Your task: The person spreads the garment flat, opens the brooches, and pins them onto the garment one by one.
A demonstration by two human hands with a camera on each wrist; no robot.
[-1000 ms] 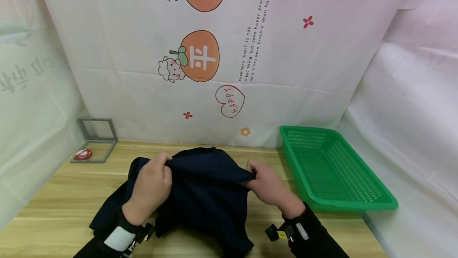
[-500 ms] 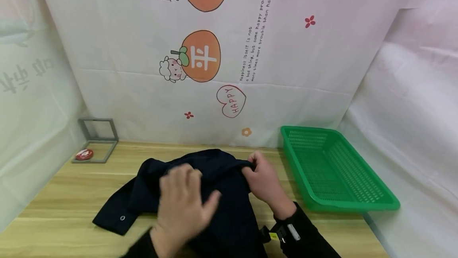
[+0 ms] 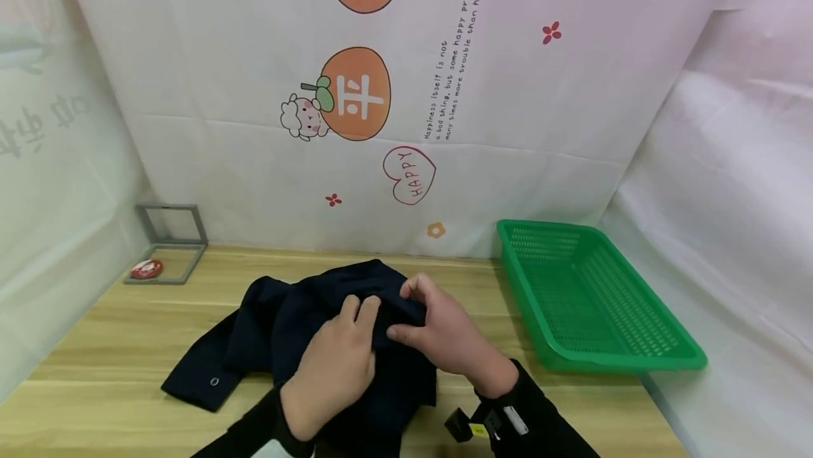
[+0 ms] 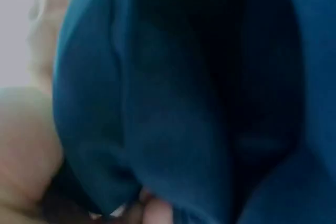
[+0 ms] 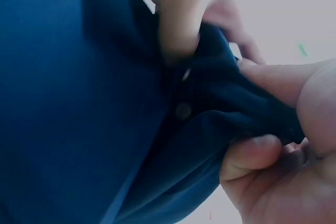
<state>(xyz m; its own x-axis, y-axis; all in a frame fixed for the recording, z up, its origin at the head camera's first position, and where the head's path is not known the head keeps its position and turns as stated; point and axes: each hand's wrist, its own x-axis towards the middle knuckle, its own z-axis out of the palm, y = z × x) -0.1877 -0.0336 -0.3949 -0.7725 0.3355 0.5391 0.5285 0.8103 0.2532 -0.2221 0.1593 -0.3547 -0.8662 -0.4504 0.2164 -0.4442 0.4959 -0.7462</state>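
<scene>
Pinching navy cloth [image 3: 298,313]: R hand [image 3: 454,334]; bkgd heart [image 3: 409,176]: "HAPPY".

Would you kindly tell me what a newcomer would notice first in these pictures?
Probably the bright green basket, at the right of the wooden table. Next, front and centre, the right hand grips a dark blue garment and the left hand touches it. Orange fruit drawings also stand out on the white backdrop behind.
</scene>
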